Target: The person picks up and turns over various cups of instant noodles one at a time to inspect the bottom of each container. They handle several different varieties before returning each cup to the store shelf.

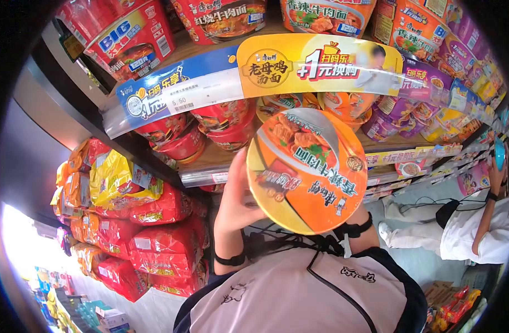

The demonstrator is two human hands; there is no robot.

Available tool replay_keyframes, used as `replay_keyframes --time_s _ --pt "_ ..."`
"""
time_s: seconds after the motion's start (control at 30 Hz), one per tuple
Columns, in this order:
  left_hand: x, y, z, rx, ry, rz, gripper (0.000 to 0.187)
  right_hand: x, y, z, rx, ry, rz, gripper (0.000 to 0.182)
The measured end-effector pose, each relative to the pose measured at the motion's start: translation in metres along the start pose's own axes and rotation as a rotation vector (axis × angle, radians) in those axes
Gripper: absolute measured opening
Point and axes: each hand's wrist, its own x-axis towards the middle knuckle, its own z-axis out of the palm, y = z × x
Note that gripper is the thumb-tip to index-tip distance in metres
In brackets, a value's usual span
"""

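An orange instant noodle bowl (307,172) is held up in front of my chest, its printed round lid facing the camera. My left hand (240,191) wraps round the bowl's left side, the thumb and fingers partly behind it. On the lower right, my right hand (361,216) is mostly hidden behind the bowl; only its edge and the wrist with a black band show. Just beyond the bowl, more noodle bowls stand on the shelf, red ones (226,125) at the left and orange ones (349,105) behind.
A curved price strip (321,64) runs along the upper shelf edge. Red noodle multipacks (163,244) are stacked at the left. Another person in a white shirt (476,230) stands at the right, one arm towards the shelves. Purple bowls (390,114) fill the shelf's right part.
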Motion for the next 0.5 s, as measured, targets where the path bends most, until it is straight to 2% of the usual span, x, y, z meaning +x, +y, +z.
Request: replay_keyframes --time_s 0.13,0.23,0.27,0.33,0.37,0.43,0.47,0.5 --pt "-0.012 0.006 -0.005 -0.127 -0.002 0.004 0.104 -0.006 -0.041 -0.023 0.150 -0.029 -0.131 0.073" --pt "-0.015 0.010 -0.006 -0.068 -0.007 -0.063 0.105 -0.015 -0.056 -0.033 0.004 -0.119 -0.263 0.081" --pt "-0.020 0.012 -0.007 0.112 0.014 -0.054 0.106 -0.020 -0.057 -0.036 -0.111 -0.150 -0.311 0.084" --pt "-0.019 0.017 -0.001 0.188 0.005 -0.023 0.118 -0.024 -0.058 -0.037 -0.252 -0.178 -0.322 0.081" --pt "-0.019 0.020 0.002 0.226 0.002 -0.007 0.124 -0.023 -0.061 -0.037 -0.278 -0.176 -0.285 0.076" --pt "-0.017 0.021 0.006 0.225 0.025 0.192 0.131 -0.022 -0.068 -0.032 -0.289 -0.147 -0.197 0.062" --pt "-0.018 0.022 0.009 0.183 0.084 0.184 0.139 -0.022 -0.071 -0.029 -0.272 -0.120 -0.144 0.053" --pt "-0.019 0.018 0.008 0.171 0.118 0.220 0.135 -0.024 -0.069 -0.025 -0.271 -0.120 -0.111 0.052"
